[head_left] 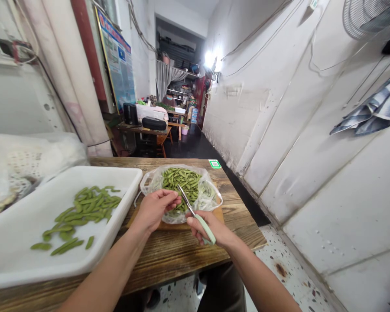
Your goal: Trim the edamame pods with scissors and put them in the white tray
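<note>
My right hand [211,229] is closed round the pale green handles of a pair of scissors [195,214], blades pointing up and left over a clear plastic bag [211,197] full of green bean pods [182,180]. My left hand [157,208] is closed in a pinch at the scissor blades, over the bag; what it holds is too small to make out. The bag lies on a wooden cutting board [219,214] on the wooden table [169,255].
A white tray [16,234] with several trimmed pods [84,210] sits at the left. Behind it lie plastic-wrapped bags [26,160]. A white wall runs along the right, with a striped cloth [373,110] hanging. A corridor with a cluttered table [146,125] stretches beyond.
</note>
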Demonstrator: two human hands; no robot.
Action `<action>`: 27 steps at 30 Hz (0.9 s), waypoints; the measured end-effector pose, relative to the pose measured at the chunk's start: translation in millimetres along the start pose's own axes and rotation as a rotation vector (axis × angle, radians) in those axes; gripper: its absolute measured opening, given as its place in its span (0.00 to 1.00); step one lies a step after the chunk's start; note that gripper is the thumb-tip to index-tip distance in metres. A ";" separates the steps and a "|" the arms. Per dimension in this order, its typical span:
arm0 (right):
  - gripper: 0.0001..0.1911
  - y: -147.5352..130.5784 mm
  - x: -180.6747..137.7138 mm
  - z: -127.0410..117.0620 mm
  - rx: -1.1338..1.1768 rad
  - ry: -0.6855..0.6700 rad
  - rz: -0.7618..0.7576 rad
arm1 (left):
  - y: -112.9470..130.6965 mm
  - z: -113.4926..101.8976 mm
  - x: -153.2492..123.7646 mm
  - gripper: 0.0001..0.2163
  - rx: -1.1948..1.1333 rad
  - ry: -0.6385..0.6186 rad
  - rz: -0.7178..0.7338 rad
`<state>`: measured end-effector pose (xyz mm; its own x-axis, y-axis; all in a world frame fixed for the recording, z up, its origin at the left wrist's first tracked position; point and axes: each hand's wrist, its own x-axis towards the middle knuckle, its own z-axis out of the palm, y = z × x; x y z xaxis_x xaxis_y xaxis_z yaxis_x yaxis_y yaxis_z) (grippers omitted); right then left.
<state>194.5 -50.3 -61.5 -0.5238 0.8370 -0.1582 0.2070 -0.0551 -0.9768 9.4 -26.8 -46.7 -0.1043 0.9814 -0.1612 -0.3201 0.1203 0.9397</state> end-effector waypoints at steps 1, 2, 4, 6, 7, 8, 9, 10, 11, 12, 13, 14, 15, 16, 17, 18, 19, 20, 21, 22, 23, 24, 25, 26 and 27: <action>0.28 0.0 0.0 0.8 -0.001 0.001 -0.002 | -0.4 1.2 -0.3 0.11 0.003 0.000 0.001; 0.27 0.0 0.0 1.6 -0.001 0.001 -0.003 | -1.1 2.6 -0.3 0.11 0.005 0.001 0.001; 0.25 -0.2 0.2 3.4 0.003 0.003 0.009 | -3.4 4.7 0.3 0.11 0.006 0.004 -0.006; 0.25 0.1 1.1 4.4 0.021 0.003 0.026 | -4.7 3.5 0.7 0.12 0.035 0.000 -0.008; 0.24 0.7 1.7 4.3 0.037 0.002 0.035 | -4.0 0.3 0.4 0.12 0.078 0.015 0.017; 0.24 1.5 2.4 3.8 0.056 0.002 0.042 | -1.9 -5.0 -0.4 0.12 0.159 0.056 0.070; 0.25 2.7 3.1 2.8 0.077 0.005 0.044 | 1.7 -12.5 -2.0 0.12 0.281 0.146 0.150; 0.25 4.0 3.7 1.6 0.097 0.012 0.045 | 6.8 -21.8 -4.2 0.12 0.442 0.276 0.251; 0.25 5.5 4.1 0.2 0.111 0.022 0.048 | 12.9 -32.2 -6.8 0.12 0.637 0.423 0.364; 0.25 6.9 4.4 -1.2 0.120 0.033 0.051 | 19.6 -42.8 -9.6 0.12 0.842 0.593 0.459; 0.26 8.2 4.6 -2.4 0.123 0.043 0.052 | 26.0 -52.3 -12.2 0.13 1.032 0.685 0.531; 0.26 9.2 4.7 -3.2 0.122 0.053 0.051 | 31.2 -59.9 -14.1 0.15 1.195 0.756 0.565; 0.26 9.9 4.8 -3.6 0.117 0.059 0.048 | 34.7 -64.8 -14.8 0.16 1.317 0.808 0.587; 0.26 10.2 4.9 -3.5 0.112 0.062 0.044 | 35.7 -66.7 -14.1 0.17 1.405 0.814 0.601; 0.26 10.1 5.0 -2.9 0.109 0.063 0.041 | 34.1 -65.7 -11.6 0.17 1.463 0.766 0.612; 0.26 9.7 5.0 -2.0 0.106 0.064 0.037 | 30.0 -62.5 -7.5 0.17 1.503 0.659 0.618; 0.26 9.1 5.0 -0.8 0.103 0.066 0.034 | 24.0 -57.8 -2.0 0.16 1.530 0.511 0.618; 0.26 8.4 4.9 0.4 0.099 0.067 0.030 | 16.9 -52.3 4.3 0.15 1.549 0.333 0.608; 0.26 7.7 4.8 1.7 0.097 0.068 0.026 | 9.5 -46.8 10.8 0.14 1.567 0.199 0.578; 0.26 7.3 4.6 2.8 0.097 0.069 0.020 | 2.8 -41.8 16.8 0.13 1.584 0.128 0.554; 0.26 7.1 4.5 3.7 0.099 0.068 0.017 | -2.4 -37.7 21.9 0.12 1.606 0.091 0.526; 0.26 7.1 4.4 4.5 0.105 0.064 0.016 | -5.6 -34.4 25.7 0.12 1.630 0.082 0.502; 0.25 7.4 4.5 5.1 0.110 0.057 0.016 | -6.8 -32.0 28.1 0.12 1.653 0.069 0.480; 0.25 8.0 4.8 5.7 0.114 0.048 0.016 | -6.1 -30.3 29.5 0.12 1.676 0.041 0.455; 0.25 8.7 5.2 6.3 0.116 0.040 0.014 | -4.1 -29.0 30.0 0.13 1.695 0.009 0.438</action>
<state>188.3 -49.9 -71.7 -0.4876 0.8567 -0.1680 0.1159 -0.1272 -0.9851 -19.7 -2.1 -64.2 0.0868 0.9813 0.1717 0.9808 -0.1144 0.1581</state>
